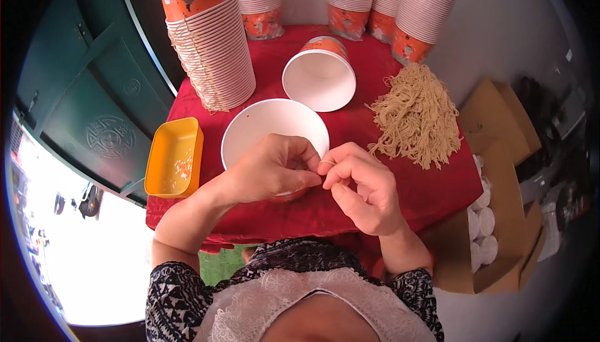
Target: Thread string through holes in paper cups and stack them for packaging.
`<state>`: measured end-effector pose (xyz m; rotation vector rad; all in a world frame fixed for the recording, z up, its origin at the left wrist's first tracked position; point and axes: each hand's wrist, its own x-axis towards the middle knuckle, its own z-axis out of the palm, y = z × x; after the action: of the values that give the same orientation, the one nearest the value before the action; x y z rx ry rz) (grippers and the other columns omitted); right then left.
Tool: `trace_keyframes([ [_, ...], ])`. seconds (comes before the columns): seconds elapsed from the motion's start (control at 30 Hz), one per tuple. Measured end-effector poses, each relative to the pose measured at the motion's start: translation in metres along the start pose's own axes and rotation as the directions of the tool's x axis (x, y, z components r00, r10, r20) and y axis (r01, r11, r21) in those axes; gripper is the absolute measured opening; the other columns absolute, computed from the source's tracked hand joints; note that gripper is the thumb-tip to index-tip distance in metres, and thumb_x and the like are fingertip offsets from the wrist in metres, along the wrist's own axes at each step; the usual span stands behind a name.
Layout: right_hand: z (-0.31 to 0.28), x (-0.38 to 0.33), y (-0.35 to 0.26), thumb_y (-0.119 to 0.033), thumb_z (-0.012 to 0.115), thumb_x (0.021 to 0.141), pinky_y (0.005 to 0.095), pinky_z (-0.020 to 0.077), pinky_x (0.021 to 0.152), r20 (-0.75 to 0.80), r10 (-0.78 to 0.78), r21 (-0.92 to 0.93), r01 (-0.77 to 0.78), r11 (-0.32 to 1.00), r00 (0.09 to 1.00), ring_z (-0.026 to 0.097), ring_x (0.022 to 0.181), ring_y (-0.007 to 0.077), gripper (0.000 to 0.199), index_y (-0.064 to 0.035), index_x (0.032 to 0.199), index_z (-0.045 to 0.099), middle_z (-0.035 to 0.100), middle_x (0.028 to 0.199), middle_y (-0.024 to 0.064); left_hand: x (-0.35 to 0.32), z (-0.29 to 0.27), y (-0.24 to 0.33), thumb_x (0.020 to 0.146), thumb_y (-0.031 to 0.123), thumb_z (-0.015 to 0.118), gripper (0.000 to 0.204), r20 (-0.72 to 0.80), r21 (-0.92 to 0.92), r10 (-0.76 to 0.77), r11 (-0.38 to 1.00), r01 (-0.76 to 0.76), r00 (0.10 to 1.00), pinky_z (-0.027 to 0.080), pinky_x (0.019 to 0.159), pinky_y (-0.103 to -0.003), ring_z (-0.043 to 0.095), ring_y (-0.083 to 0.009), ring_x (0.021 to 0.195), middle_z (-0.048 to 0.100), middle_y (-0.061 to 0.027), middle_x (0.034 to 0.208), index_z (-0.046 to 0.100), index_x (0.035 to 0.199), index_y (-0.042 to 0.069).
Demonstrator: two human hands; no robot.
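Both hands meet over the near edge of a white paper cup [275, 130] that stands upright on the red table [400, 198], its open mouth facing up. The left hand [272, 170] curls over the cup's near rim, fingers pinched together. The right hand [362, 189] pinches a thin tan elastic band [326, 163] at the fingertips, touching the left hand; the band's long axis cannot be told. A second cup [319, 79] lies tilted behind, mouth toward the person. A heap of bands [415, 114] lies right, a yellow tray [174, 157] left.
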<state>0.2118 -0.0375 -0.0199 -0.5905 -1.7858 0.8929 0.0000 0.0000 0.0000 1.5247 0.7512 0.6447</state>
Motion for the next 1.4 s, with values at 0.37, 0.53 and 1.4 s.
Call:
trace_keyframes([
  [0.37, 0.005, 0.006, 0.013, 0.010, 0.068, 0.078, 0.0326, 0.0517, 0.072, -0.118, -0.196, -0.445, 0.124, 0.887, 0.973, 0.063, 0.084, 0.0258, 0.019, 0.0062, 0.096, 0.064, 0.060, 0.100, 0.0150, 0.003, -0.007, 0.003, 0.092, 0.007, 0.069, 0.010, -0.006, 0.132, 0.002, 0.991, -0.002, 1.000, 0.045, 0.059, -0.025, 0.055, -0.0062, 0.067, 0.064, -0.0003, 0.074, 0.067, 0.090, -0.003],
  [0.53, 0.008, 0.006, 0.018, 0.010, 0.070, 0.075, 0.0335, 0.0515, 0.075, -0.114, -0.197, -0.428, 0.131, 0.894, 0.974, 0.062, 0.089, 0.0267, 0.024, 0.0058, 0.097, 0.063, 0.059, 0.101, 0.0148, 0.008, -0.006, 0.002, 0.091, 0.007, 0.070, 0.010, -0.019, 0.130, 0.018, 0.991, -0.015, 1.000, 0.045, 0.059, -0.025, 0.055, -0.0063, 0.067, 0.065, -0.0007, 0.074, 0.068, 0.089, -0.003],
  [1.4, -0.008, 0.007, 0.037, 0.010, 0.067, 0.079, 0.0352, 0.0505, 0.071, -0.176, -0.266, -0.483, 0.152, 0.862, 0.948, 0.061, 0.083, 0.0273, 0.015, 0.0023, 0.091, 0.061, 0.058, 0.097, 0.0133, 0.046, -0.006, 0.001, 0.084, -0.002, 0.070, 0.010, -0.061, 0.076, -0.026, 0.997, 0.031, 0.998, 0.049, 0.067, -0.026, 0.062, -0.0130, 0.073, 0.065, -0.0074, 0.080, 0.060, 0.087, -0.002],
])
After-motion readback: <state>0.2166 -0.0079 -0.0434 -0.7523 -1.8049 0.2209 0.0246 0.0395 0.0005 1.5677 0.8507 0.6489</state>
